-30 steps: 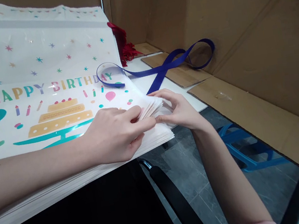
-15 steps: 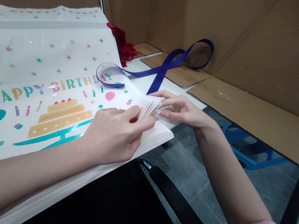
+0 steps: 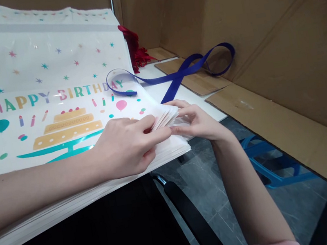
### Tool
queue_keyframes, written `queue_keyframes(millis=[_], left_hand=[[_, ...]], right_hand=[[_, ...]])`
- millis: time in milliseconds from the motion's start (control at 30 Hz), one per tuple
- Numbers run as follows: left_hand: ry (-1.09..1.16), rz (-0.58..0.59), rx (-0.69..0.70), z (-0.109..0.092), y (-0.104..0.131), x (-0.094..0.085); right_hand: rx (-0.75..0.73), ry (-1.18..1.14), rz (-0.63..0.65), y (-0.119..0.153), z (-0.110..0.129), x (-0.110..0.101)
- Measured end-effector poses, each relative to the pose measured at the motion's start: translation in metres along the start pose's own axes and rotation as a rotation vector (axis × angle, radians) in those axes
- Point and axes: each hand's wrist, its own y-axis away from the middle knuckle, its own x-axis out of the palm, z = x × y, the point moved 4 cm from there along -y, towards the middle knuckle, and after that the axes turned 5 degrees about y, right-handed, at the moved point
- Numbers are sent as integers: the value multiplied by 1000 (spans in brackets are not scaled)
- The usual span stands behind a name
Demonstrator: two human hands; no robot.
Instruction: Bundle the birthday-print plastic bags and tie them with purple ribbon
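Observation:
A thick stack of white plastic sheets point(image 3: 51, 82), printed with HAPPY BIRTHDAY, a cake, balloons and stars, lies at the left. My left hand point(image 3: 129, 144) rests on the near right part of the stack, thumb and forefinger pinching a bunch of sheets whose corner is bent up and fanned. From the right, my right hand point(image 3: 196, 121) curls its fingers round that fanned corner, with the thumb below and close to the left fingertip. Exactly how many layers each hand grips is hidden.
A dark blue ribbon point(image 3: 186, 69) loops over the stack's right edge onto cardboard point(image 3: 194, 80). Behind is a bundle of red ribbon point(image 3: 136, 52). Tall cardboard walls point(image 3: 247, 22) close off the back and right. Below are a black chair armrest point(image 3: 190, 213) and a blue plastic stool point(image 3: 272, 163).
My right hand has moved slightly left, its fingers closing further round the fanned corner. My left hand keeps its pinch. The whole view has shifted a little.

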Motion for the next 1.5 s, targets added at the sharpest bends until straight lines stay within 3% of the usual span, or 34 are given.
queue_keyframes(millis=[100,300,767,933,1133,1367,1500], left_hand=[[-15,-3,2,0,0,0],[-28,-14,12,0,0,0],[-20,6,-2,1,1,2],[-4,4,-2,1,1,2],[6,-15,-14,1,1,2],[4,-29,-17,1,1,-1],[-27,-41,-37,1,1,-1]], right_hand=[[14,1,-10,0,2,0],[-15,-7,104,-3,0,-1],[-15,-40,81,-10,0,-2],[-35,-65,2,-9,3,-1],[46,6,-215,-1,4,-3],[-11,-31,-15,6,11,-2],[-50,-30,27,10,12,-4]])
